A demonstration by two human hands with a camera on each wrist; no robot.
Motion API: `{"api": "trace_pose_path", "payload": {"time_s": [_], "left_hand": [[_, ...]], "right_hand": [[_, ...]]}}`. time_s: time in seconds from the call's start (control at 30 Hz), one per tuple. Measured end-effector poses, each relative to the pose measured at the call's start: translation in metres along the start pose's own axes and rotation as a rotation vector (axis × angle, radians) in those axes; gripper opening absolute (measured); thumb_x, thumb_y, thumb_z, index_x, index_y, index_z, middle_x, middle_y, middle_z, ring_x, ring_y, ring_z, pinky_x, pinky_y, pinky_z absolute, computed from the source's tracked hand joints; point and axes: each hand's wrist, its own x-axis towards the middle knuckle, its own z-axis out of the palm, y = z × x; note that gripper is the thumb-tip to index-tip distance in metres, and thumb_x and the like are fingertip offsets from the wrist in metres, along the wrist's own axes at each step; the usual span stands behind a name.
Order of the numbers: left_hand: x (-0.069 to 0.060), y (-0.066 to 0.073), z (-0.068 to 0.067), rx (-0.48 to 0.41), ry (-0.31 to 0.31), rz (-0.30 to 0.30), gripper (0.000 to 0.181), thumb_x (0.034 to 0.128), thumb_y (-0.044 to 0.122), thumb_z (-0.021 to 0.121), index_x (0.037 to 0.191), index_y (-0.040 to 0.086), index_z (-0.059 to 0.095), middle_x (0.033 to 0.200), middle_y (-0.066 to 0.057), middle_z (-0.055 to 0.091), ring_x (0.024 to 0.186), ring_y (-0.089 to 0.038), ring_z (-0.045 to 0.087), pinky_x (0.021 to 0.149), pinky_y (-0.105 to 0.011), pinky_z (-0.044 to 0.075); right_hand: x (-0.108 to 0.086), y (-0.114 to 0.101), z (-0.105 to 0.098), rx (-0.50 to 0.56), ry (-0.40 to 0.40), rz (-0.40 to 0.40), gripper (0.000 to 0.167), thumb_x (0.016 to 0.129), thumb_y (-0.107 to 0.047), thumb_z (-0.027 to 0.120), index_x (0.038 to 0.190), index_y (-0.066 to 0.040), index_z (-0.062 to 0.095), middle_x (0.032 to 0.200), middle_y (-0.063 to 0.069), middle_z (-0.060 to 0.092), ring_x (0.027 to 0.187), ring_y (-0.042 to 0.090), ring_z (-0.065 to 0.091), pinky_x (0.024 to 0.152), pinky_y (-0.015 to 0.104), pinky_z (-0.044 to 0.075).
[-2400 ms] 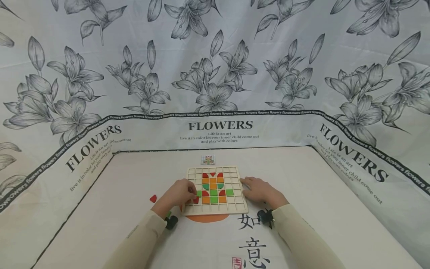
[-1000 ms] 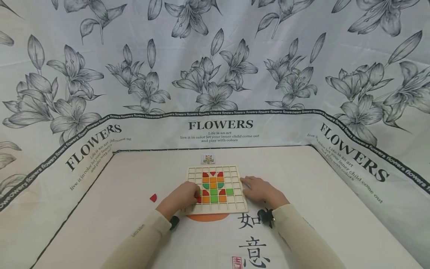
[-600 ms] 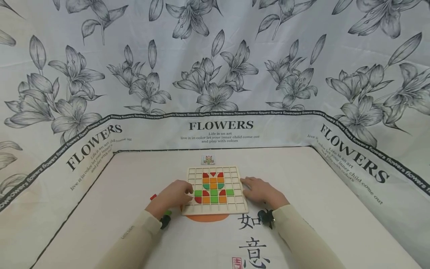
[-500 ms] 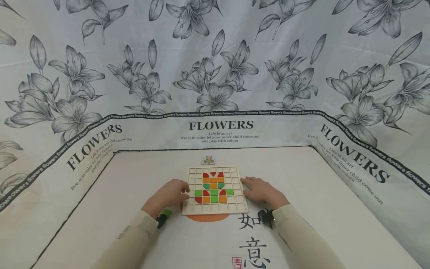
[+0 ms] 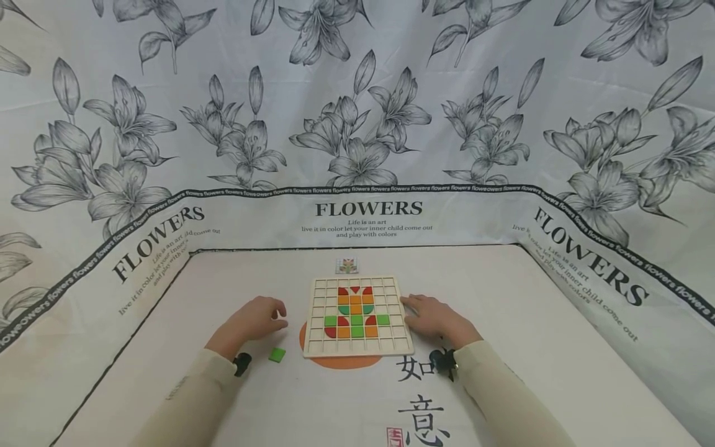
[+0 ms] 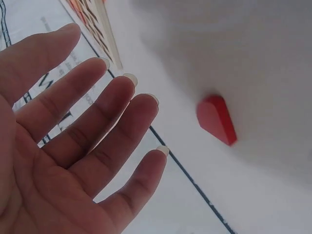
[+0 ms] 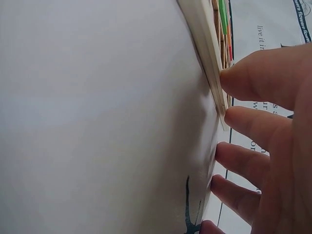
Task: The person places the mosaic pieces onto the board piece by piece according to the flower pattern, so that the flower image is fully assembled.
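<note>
A wooden grid board (image 5: 403,345) lies mid-table with red, orange and green tiles forming a pattern. Left of the board, my left hand (image 5: 252,320) hovers over the cloth with loosely bent fingers and nothing in them. A loose red tile with one rounded side (image 6: 215,119) rests on the table beyond its fingertips in the left wrist view; in the head view the hand or arm hides it. My right hand (image 5: 432,315) stays at the board's right edge, its thumb and forefinger tips touching the rim in the right wrist view. The other fingers reach down toward the cloth.
One green square tile (image 5: 277,354) lies on the table beside the left wrist. Behind the board sits a small pattern card (image 5: 347,266). Flower-printed fabric (image 5: 357,124) walls the table at the back and sides. An orange disc print (image 5: 346,362) shows under the board's front edge.
My left hand has placed a red tile in the board's lower left of the pattern, let go and drawn back leftward off the board, uncovering the green tile. My right hand has kept still.
</note>
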Motion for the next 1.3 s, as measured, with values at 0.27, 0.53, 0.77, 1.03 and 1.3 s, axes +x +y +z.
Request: {"api": "trace_pose_path", "payload": {"time_s": [0.27,0.53,0.77,1.03,1.3], "left_hand": [[-0.003,-0.022,-0.006,-0.036,-0.035,-0.027,0.020,0.0884,0.019,0.066,0.106,0.011,0.067,0.096,-0.006,0.062,0.076,-0.017,0.055,0.070,-0.033,0.049],[-0.007,-0.037,-0.008,-0.064,-0.061,-0.033,0.026,0.0860,0.003,0.062,0.110,0.011,0.068,0.114,-0.011,0.064,0.100,-0.025,0.057,0.091,-0.045,0.050],[-0.011,-0.045,-0.006,-0.060,-0.051,-0.036,0.030,0.0888,-0.001,0.059,0.109,0.017,0.071,0.126,-0.012,0.062,0.120,-0.032,0.051,0.105,-0.053,0.040],[-0.010,-0.053,-0.003,-0.033,-0.043,0.006,0.024,0.0868,0.001,0.063,0.103,0.016,0.073,0.115,-0.007,0.065,0.106,-0.026,0.054,0.101,-0.050,0.044],[-0.007,-0.057,-0.004,-0.067,-0.049,0.024,0.015,0.0842,0.004,0.067,0.095,0.013,0.071,0.093,-0.003,0.064,0.089,-0.021,0.053,0.081,-0.038,0.049]], "right_hand": [[0.000,0.001,0.001,-0.007,-0.003,0.000,0.056,0.095,-0.032,0.047,0.149,-0.019,0.038,0.156,0.012,0.034,0.144,0.037,0.029,0.114,0.056,0.028],[-0.001,0.000,0.000,-0.006,-0.002,-0.009,0.057,0.095,-0.031,0.047,0.149,-0.018,0.038,0.156,0.013,0.034,0.144,0.037,0.029,0.114,0.056,0.028],[-0.002,0.001,-0.001,-0.011,0.005,-0.023,0.056,0.094,-0.031,0.047,0.149,-0.017,0.039,0.155,0.014,0.035,0.144,0.037,0.030,0.113,0.055,0.028],[-0.002,0.001,-0.001,-0.006,0.001,-0.015,0.057,0.095,-0.032,0.047,0.149,-0.017,0.039,0.155,0.013,0.035,0.143,0.038,0.030,0.113,0.056,0.028],[-0.002,0.001,-0.001,0.006,-0.004,-0.007,0.057,0.095,-0.033,0.047,0.149,-0.018,0.038,0.155,0.013,0.034,0.144,0.037,0.029,0.113,0.056,0.028]]}}
